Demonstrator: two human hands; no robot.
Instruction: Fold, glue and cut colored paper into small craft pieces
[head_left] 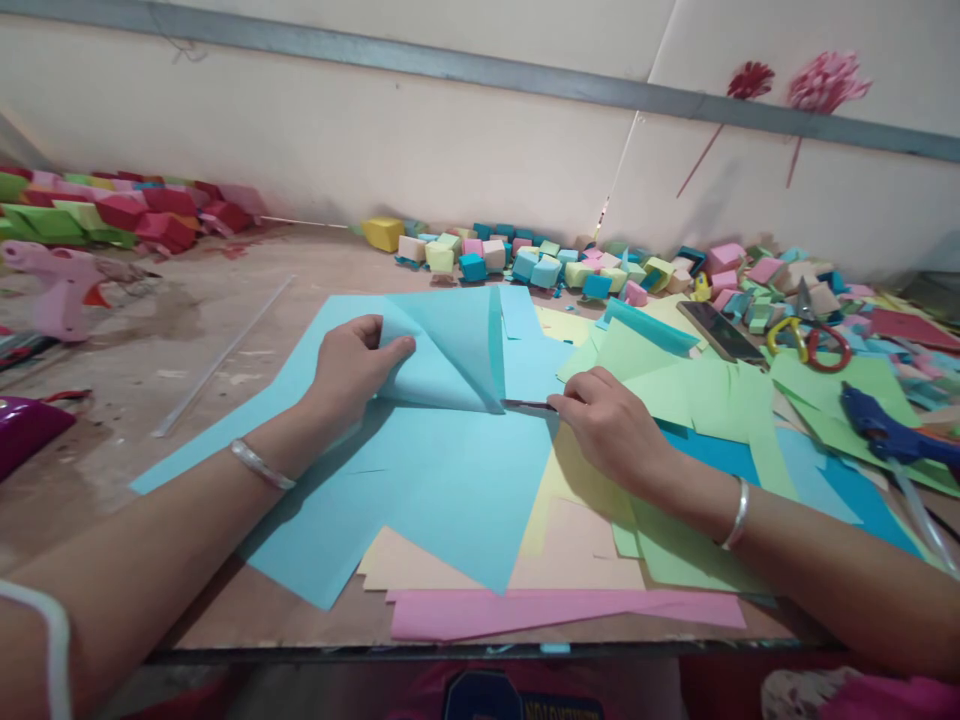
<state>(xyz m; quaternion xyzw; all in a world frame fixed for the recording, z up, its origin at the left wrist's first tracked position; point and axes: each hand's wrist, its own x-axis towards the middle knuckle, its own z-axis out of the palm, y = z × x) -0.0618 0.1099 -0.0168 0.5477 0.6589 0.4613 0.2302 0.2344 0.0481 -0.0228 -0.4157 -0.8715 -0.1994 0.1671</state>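
My left hand (349, 370) is closed on a folded light blue paper sheet (450, 345), its thumb lying on top near the fold. Out of my right hand (607, 415), pinched between thumb and fingertips, sticks a thin dark blade-like strip (525, 404). Its far end reaches the lower right corner of the folded sheet; whether it runs inside the fold is hidden. Beneath both hands lie more light blue sheets (420, 480), one with a short slit. Yellow, peach and pink paper (555, 612) peeks out under them near the table's front edge.
Small coloured paper boxes (540, 268) line the wall, with larger ones (161, 225) at the left. A pink glue gun (64, 285) and a clear glue stick (225, 355) lie left. Green sheets (697, 395), a phone (720, 332), scissors (814, 345) and a blue glue gun (885, 425) lie right.
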